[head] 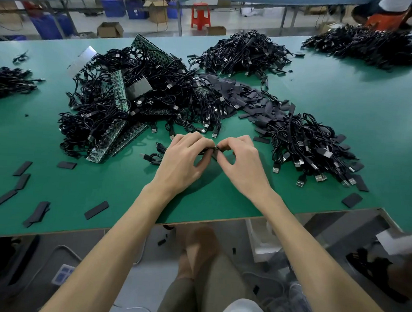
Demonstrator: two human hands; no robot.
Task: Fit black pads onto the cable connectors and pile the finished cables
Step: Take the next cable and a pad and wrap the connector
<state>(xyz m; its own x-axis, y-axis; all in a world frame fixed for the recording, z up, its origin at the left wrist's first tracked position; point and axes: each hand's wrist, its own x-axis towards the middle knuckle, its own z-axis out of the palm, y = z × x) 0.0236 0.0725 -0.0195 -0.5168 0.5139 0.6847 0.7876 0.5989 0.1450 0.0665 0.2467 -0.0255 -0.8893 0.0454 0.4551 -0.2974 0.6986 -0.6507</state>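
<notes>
Both hands are in close over the green table, fingertips almost meeting. The left hand and the right hand each have thumb and fingers curled in, pinching the same small dark end of a cable between them. What sits at that pinch is too small and too covered to tell. The cable's loops trail out to the left of the left hand and lie on the table, with a USB plug at the free end. The surface is flat green with a pale brown edge, running right under the forearms. Just right of the right hand is a pile of cables, black cords in a mound with silver USB plugs fanning toward the near edge. Beyond the fingertips lies a heap of black pads, flat matte rectangles lying over one another. Beyond and left of the left hand, a bigger tangle of cables is mixed with green circuit-board strips. Loose pads are scattered well to the left, near the edge. Further back come more cable mounds, then the room: a red stool, blue crates, a cardboard box, and far right a person bent at the table.
</notes>
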